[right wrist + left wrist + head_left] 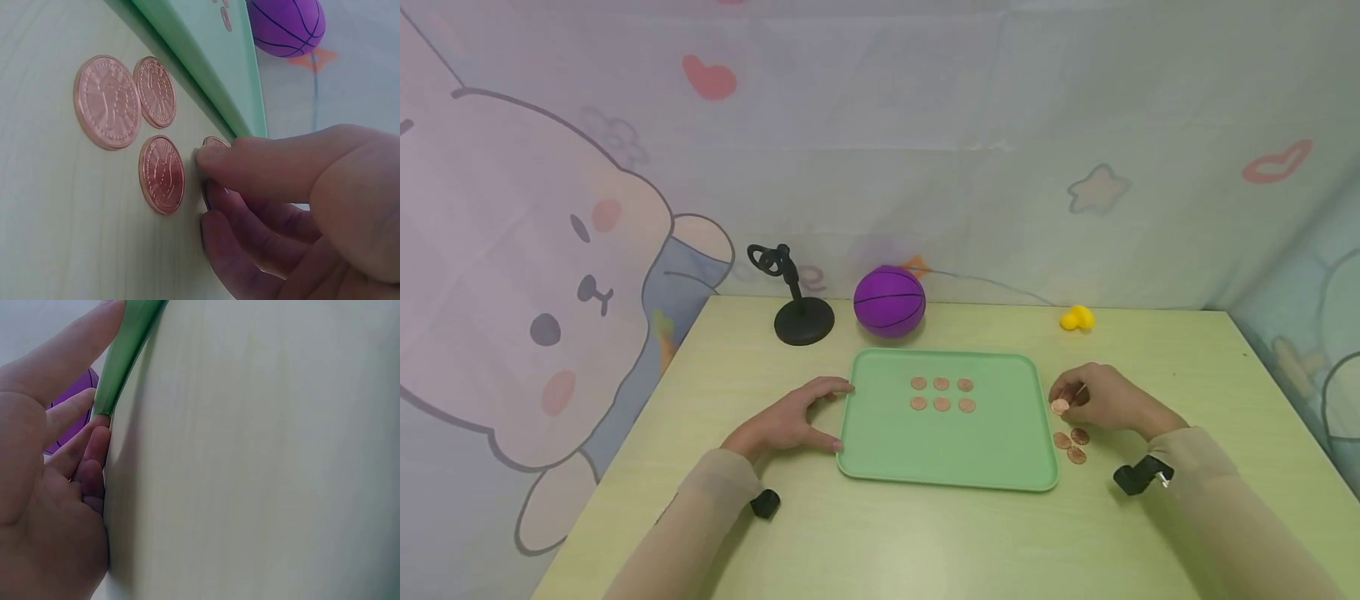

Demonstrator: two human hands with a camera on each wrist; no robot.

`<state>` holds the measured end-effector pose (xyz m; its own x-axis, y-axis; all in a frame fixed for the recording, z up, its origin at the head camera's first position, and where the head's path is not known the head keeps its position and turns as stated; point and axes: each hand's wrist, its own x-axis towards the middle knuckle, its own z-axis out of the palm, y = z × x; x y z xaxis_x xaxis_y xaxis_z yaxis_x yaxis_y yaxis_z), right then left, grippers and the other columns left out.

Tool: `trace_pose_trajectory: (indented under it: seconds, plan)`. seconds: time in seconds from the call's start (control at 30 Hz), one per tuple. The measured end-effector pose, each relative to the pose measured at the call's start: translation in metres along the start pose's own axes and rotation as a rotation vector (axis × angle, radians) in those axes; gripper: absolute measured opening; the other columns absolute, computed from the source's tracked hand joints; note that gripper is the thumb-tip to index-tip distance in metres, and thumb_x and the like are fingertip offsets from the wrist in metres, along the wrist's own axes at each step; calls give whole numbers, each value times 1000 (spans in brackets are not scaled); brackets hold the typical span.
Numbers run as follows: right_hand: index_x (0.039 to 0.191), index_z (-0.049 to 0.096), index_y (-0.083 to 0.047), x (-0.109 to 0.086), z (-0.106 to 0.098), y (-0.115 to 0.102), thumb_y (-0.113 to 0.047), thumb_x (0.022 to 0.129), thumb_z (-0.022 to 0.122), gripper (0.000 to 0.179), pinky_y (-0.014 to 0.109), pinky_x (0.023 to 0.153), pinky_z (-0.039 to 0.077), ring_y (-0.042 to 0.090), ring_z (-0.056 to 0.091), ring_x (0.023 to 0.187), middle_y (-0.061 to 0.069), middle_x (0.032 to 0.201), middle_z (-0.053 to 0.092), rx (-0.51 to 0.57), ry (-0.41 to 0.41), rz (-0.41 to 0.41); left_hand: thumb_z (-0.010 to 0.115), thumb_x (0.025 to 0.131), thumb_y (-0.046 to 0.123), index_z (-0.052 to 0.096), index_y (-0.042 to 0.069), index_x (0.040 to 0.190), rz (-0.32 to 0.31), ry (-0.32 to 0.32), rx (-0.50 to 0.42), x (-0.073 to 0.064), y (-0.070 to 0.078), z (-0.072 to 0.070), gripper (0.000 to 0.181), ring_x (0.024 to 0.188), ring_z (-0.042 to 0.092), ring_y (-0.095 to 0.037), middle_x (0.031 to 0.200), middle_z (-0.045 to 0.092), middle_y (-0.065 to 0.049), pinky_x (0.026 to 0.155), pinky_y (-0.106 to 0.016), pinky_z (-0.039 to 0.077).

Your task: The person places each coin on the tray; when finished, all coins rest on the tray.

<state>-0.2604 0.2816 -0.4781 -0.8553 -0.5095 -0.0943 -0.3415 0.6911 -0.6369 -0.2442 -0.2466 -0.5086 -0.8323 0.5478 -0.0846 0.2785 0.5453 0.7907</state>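
Note:
My right hand (1101,398) pinches a copper coin (1060,406) between thumb and fingers, just off the right edge of the green tray (940,454). In the right wrist view the thumb covers much of that coin (216,142). Three more copper coins (109,103) lie flat on the table close by, on the near side of the hand. My left hand (786,421) rests at the tray's left edge, thumb and fingers spread along the rim. Inside the tray, copper coins (942,403) lie in two rows of three, toward its far side.
Behind the tray sits a purple ball (890,302) with black lines. To its left stands a black stand (803,321) with a ring on top. A small yellow object (1077,317) lies at the table's back right, before a printed cloth backdrop (925,167).

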Motion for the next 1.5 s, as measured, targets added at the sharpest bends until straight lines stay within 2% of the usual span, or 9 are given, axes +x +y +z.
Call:
trace_pose_trajectory:
  seconds: [0.27,0.6,0.9,1.13,1.33,1.5]
  plan:
    - [105,79,-8,-1,-2,-1,-11,95,77,11,27,74,57,14,69,83,-2,93,75,-4,-9,5,97,76,32,52,23,153,9,6,-2,1,2,0,90,138,44,-28,157,46,0,123,-55,28]
    - [110,79,-7,-1,-1,-1,-6,92,77,19,29,74,58,15,69,86,-1,98,76,-14,-8,6,97,76,30,52,22,153,15,8,-1,1,0,1,89,138,45,-28,158,46,-1,123,-55,28]
    - [112,79,-3,-1,-2,-2,-8,93,77,20,30,75,59,16,71,88,3,102,77,-12,-25,24,96,77,30,52,22,153,10,3,4,1,0,1,88,139,44,-29,160,44,-1,124,-55,27]
    - [108,80,-3,-1,0,-1,-5,92,77,17,30,75,58,15,68,85,0,96,76,-35,-16,26,97,77,28,52,21,153,9,7,-4,1,0,1,89,139,44,-29,160,44,-2,124,-55,26]
    - [105,80,-5,-3,0,-1,-7,91,78,14,28,73,56,12,66,82,-2,93,75,-89,45,-9,97,76,30,52,22,153,4,3,-4,0,0,1,89,139,44,-28,160,44,-1,123,-55,27]
    - [106,80,-6,-4,-1,-5,-9,93,79,13,27,74,56,12,66,82,-2,92,74,-94,110,-32,97,75,31,52,23,153,-3,1,-3,0,-1,0,90,139,44,-27,159,44,2,124,-53,27]
